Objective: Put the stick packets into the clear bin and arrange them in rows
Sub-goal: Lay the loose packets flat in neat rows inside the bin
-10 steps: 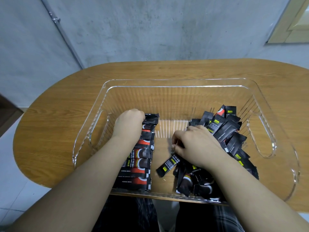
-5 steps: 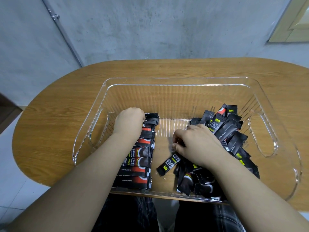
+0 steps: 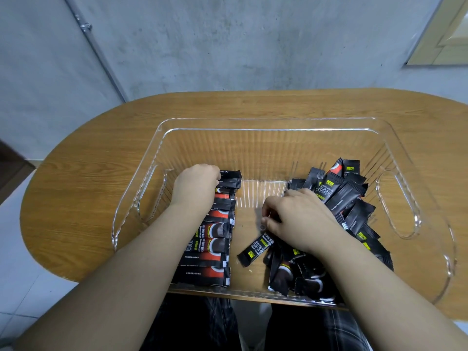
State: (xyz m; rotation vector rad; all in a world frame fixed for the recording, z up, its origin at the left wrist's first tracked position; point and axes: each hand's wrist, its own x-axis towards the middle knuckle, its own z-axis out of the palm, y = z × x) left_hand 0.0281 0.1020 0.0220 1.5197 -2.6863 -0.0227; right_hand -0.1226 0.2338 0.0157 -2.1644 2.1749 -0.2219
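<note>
Right hand [image 3: 298, 216] pinches a loose packet [image 3: 255, 250] beside the pile [image 3: 352, 198].

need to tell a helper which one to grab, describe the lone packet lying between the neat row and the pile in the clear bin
Find the clear bin on the wooden table. On its bare floor, between the neat row on the left and the loose pile on the right, one black stick packet lies slanted. Unlike its neighbours, it lies mostly clear of both, just below the right hand.

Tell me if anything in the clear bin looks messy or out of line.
Yes. The packets on the right lie in a jumbled heap, pointing every way, unlike the neat row on the left. One packet lies slanted on the bare floor of the bin, between row and heap.
</note>
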